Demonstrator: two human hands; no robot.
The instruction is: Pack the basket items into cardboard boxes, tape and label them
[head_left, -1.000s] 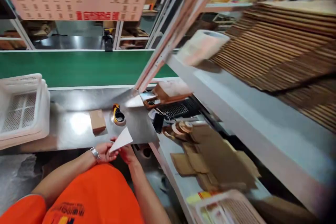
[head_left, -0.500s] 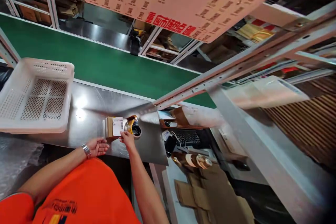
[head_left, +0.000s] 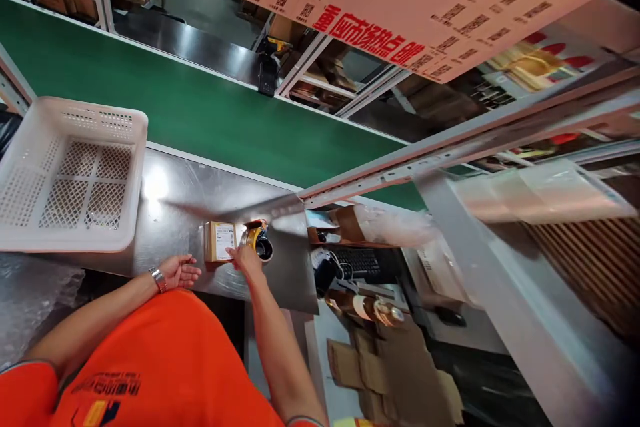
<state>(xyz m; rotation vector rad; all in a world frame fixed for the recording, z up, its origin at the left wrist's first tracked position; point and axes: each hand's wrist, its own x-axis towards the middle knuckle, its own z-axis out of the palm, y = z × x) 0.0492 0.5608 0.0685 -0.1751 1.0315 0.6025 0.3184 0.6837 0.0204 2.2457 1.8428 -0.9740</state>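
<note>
A small brown cardboard box (head_left: 213,240) with a white printed label stands on the metal worktop (head_left: 175,180). Just right of it sits a yellow-and-black tape dispenser (head_left: 261,243) with a round dark opening. Between box and dispenser is my right hand (head_left: 246,260); its thumb reaches to the label's lower right edge, while the other fingers are mostly hidden beside the dispenser. Whether they grip anything I cannot make out. My left hand (head_left: 181,272), with a metal watch at the wrist, is held left of and below the box, fingers apart, holding nothing.
A white plastic basket (head_left: 135,180) stands on the left. Behind the worktop runs a green conveyor belt (head_left: 225,133). On the right are a keyboard (head_left: 356,261), a brown bottle (head_left: 365,307) and flattened cardboard (head_left: 410,367). A pink code sheet (head_left: 400,0) hangs overhead.
The view has shifted slightly. My right hand has moved up a little toward the tape dispenser. The box appears slightly turned. My left hand has drawn a little away from the box.
</note>
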